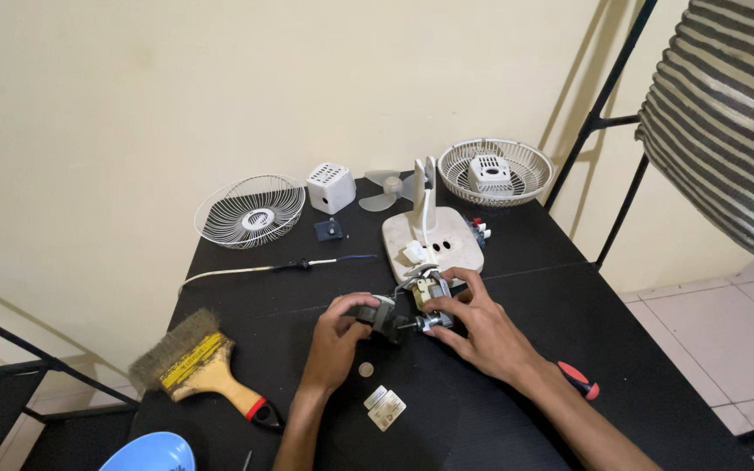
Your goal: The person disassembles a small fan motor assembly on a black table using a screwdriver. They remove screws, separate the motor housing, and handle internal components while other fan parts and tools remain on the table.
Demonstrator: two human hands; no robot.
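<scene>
Gripping small fan motor (412, 305) at table (569, 296) centre, left hand (342, 336) closed at 9 o'clock, right hand (473, 327) at 3. Probably dense, rigid; supporting by frame, avoiding wires.

A matte black rectangular table (517, 253) carries a white wire fan guard (250, 211), a cream plastic fan base (434, 237), a wide brush (194, 359) with a yellow band, tan wooden handle and red-black tip, and a light blue plastic bowl (150, 454) at its near-left corner.
</scene>
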